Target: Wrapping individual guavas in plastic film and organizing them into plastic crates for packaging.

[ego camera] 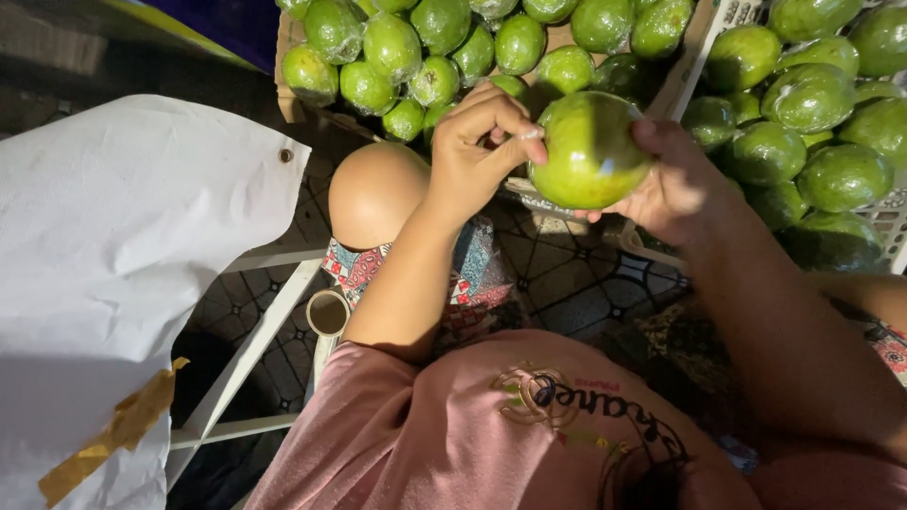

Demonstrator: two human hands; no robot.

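Note:
A large round green fruit (588, 149) wrapped in clear film is held up in front of me. My right hand (673, 181) cups it from the right and below. My left hand (484, 142) pinches at its left edge, thumb and fingers closed on the film there. Behind the hands a cardboard box (287, 96) is piled with several similar wrapped green fruits (392, 47). On the right, a white plastic crate (890, 219) holds several more green fruits (811, 96).
A white sheet (113, 255) with a metal eyelet and a strip of brown tape covers the left side. My bare knee (374, 191) is under the left arm. A cardboard tube (327, 313) and white frame bars (255, 340) lie on the dark patterned floor.

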